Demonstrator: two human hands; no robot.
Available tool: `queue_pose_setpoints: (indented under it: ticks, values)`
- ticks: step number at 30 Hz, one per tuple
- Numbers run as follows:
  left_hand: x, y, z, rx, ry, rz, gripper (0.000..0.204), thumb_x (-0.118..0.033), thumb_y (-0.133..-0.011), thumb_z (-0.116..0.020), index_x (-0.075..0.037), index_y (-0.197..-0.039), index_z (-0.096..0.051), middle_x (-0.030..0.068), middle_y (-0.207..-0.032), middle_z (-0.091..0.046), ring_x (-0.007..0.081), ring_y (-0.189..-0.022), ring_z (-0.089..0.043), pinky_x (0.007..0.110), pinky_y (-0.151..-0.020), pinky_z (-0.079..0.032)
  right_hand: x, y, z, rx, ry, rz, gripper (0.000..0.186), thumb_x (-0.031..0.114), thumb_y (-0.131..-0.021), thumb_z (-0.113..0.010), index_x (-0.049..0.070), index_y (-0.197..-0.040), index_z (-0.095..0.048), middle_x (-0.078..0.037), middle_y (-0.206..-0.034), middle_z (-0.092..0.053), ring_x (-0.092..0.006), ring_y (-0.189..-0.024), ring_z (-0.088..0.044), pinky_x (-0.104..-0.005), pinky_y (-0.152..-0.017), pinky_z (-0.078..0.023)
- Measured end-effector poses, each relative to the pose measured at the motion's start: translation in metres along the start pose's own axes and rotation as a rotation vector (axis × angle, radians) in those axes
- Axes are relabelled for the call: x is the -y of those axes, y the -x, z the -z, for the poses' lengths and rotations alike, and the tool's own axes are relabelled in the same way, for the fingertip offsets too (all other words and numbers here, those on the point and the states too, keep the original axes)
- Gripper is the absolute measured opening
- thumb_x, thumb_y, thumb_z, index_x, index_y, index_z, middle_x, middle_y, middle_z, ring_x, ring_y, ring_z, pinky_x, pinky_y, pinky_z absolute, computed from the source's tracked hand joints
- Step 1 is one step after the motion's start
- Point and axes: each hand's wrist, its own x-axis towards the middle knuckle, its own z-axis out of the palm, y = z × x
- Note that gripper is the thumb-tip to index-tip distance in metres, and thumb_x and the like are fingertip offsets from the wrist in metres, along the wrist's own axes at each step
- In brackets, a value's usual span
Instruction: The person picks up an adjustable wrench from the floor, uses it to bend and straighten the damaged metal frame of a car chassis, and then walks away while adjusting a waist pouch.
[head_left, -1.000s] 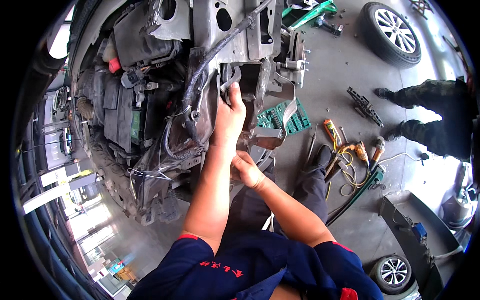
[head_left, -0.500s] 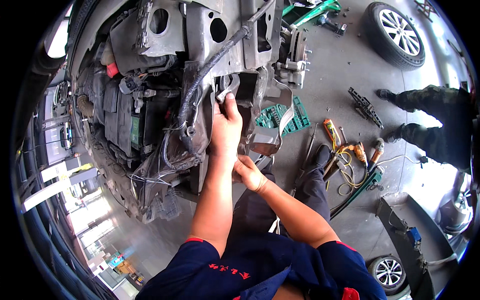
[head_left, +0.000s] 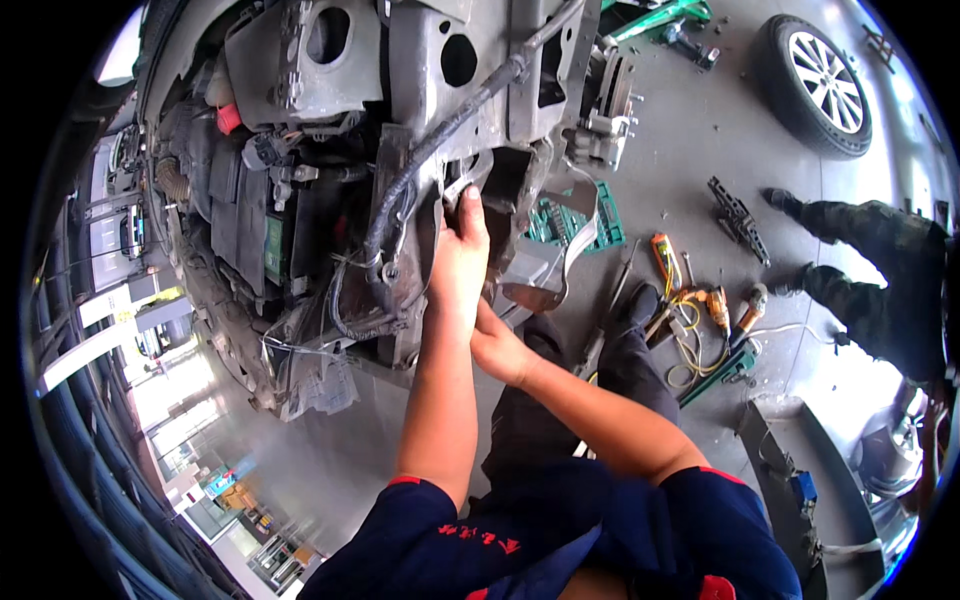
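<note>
My left hand (head_left: 458, 268) reaches up against the stripped front of a car body (head_left: 415, 75). Its thumb points upward and touches or lies just below a light grey metal piece (head_left: 460, 188) in an opening. The other fingers curl behind a metal edge, so what they hold is hidden. Close below, on the right of the left wrist, is my right hand (head_left: 500, 348); its fingers go out of sight behind that wrist and the bodywork. A thick black wrapped cable (head_left: 440, 130) runs diagonally across the frame beside my left hand.
On the floor to the right lie a green socket set (head_left: 608, 218), an orange power tool (head_left: 717, 308), yellow cable and a wheel (head_left: 820, 85). A person's legs (head_left: 860, 220) stand at far right. A dark bumper-like part (head_left: 780, 430) lies at lower right.
The whole view has shifted a little, with the car body now further right. My right hand has moved slightly in behind my left wrist, hiding its thumb more. My left hand keeps its place.
</note>
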Motion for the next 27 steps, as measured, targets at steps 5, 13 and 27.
queue_pose_setpoints:
  ticks: [5, 13, 27]
  values:
    - [-0.013, 0.04, 0.039, 0.271, -0.259, 0.091, 0.051, -0.037, -0.103, -0.053, 0.003, -0.133, -0.048, 0.0196, -0.106, -0.067, 0.026, -0.098, -0.067, 0.038, -0.089, -0.053, 0.03, -0.014, 0.003, 0.007, 0.198, 0.078, 0.054, 0.016, -0.095, -0.064, -0.008, -0.136, -0.039, -0.021, -0.128, -0.061, -0.0283, -0.121, -0.06, -0.0381, -0.101, -0.047]
    - [0.041, 0.127, 0.094, 0.575, 0.292, 0.191, 0.027, -0.015, -0.103, -0.049, 0.003, -0.123, -0.053, 0.0144, -0.119, -0.06, 0.0258, -0.119, -0.058, 0.035, -0.098, -0.05, 0.07, -0.031, 0.011, -0.283, 0.61, -0.065, 0.034, 0.005, -0.083, -0.064, -0.004, -0.11, -0.045, -0.025, -0.097, -0.063, -0.0356, -0.098, -0.066, -0.0422, -0.086, -0.052]
    - [0.083, 0.131, 0.044, 0.354, 0.635, 0.598, 0.013, -0.017, -0.094, -0.052, -0.007, -0.089, -0.058, -0.0068, -0.065, -0.04, 0.0031, -0.05, -0.034, 0.022, -0.044, -0.028, 0.11, -0.082, 0.013, -0.1, -0.702, 0.007, 0.036, 0.031, -0.107, -0.049, 0.0, -0.122, -0.059, -0.009, -0.102, -0.07, -0.015, -0.084, -0.062, -0.0296, -0.077, -0.054]
